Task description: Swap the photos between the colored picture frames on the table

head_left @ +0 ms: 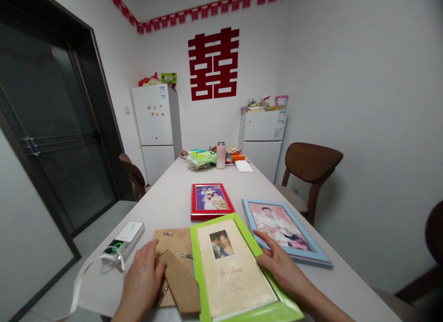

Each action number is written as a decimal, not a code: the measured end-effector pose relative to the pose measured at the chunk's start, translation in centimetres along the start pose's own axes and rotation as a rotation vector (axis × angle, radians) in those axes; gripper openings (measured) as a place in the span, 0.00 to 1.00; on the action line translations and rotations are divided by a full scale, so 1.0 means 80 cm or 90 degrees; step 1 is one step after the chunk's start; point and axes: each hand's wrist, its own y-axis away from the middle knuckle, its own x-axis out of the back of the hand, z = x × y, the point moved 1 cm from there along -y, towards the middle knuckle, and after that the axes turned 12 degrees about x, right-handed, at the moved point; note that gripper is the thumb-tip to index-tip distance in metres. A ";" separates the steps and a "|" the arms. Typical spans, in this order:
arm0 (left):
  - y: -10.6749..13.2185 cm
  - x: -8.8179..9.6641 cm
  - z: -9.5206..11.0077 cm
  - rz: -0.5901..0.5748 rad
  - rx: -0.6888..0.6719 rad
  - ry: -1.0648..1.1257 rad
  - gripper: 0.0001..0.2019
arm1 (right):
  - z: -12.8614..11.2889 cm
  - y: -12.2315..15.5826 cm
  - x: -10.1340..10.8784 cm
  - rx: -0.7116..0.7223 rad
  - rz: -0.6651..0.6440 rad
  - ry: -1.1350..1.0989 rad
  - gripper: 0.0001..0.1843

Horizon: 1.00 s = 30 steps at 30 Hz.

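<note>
A lime green picture frame (196, 266) lies tilted at the near edge of the table, with a cream sheet and a small couple photo inside. My right hand (278, 269) is closed on its right edge, index finger stretched toward the light blue photo frame (320, 257). To the left is a brown frame backing board (173, 239) with metal clips and a fold-out stand (182, 285). My left hand (142, 278) grips the board's left side, its thumb against the stand. Behind the green frame lies a red photo frame (211, 216).
A power bank (129, 234) with a white cable (78, 285) lies at the table's left edge. Farther back stand a pink bottle (220, 156) and green packages (202, 159). Wooden chairs (311, 163) flank the table (166, 199), with two white fridges beyond.
</note>
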 end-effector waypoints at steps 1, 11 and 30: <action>0.009 -0.005 0.015 -0.015 -0.034 0.034 0.20 | -0.006 0.003 -0.001 -0.033 -0.005 -0.092 0.38; 0.080 -0.049 0.152 -0.138 -0.394 0.199 0.30 | -0.037 0.011 -0.015 -0.046 -0.021 -0.362 0.42; 0.032 0.003 0.003 -0.119 0.175 0.527 0.29 | 0.023 -0.018 0.003 0.154 -0.035 0.532 0.28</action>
